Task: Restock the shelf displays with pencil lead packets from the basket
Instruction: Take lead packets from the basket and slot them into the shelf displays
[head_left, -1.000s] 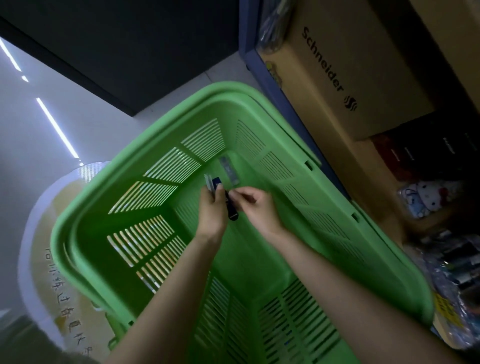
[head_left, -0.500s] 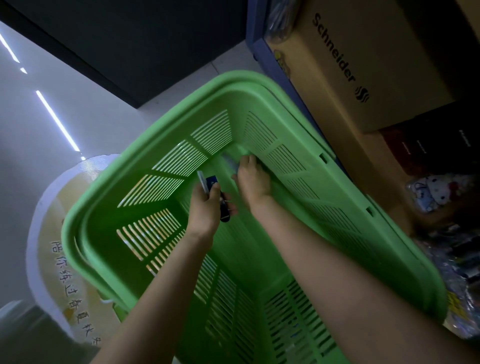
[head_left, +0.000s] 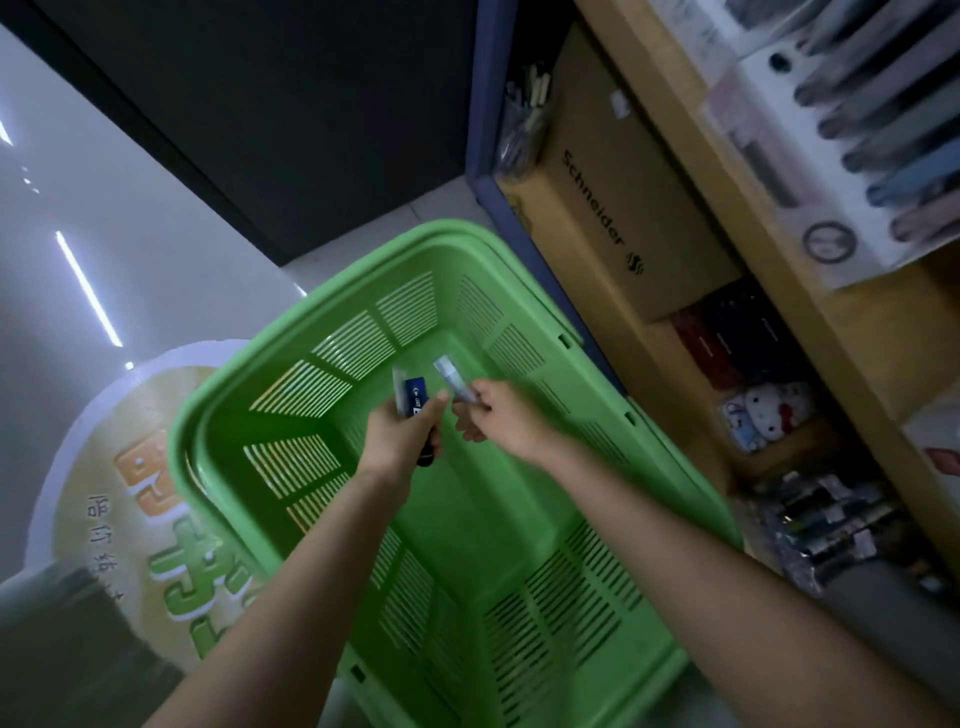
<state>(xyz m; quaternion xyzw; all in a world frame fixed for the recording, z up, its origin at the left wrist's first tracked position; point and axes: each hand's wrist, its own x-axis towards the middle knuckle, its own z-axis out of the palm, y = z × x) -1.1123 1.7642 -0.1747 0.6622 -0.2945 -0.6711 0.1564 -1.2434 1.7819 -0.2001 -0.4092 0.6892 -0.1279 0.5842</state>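
Left grip: left hand (head_left: 401, 435) clutched blue lead packets (head_left: 415, 396)
Right grip: right hand (head_left: 501, 422) pinched a clear packet (head_left: 451, 380)
Where: both over the green basket (head_left: 498, 535)

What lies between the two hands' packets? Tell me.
Nothing: the head view shows a bare gap between the blue packets in the left hand and the clear packet in the right hand.
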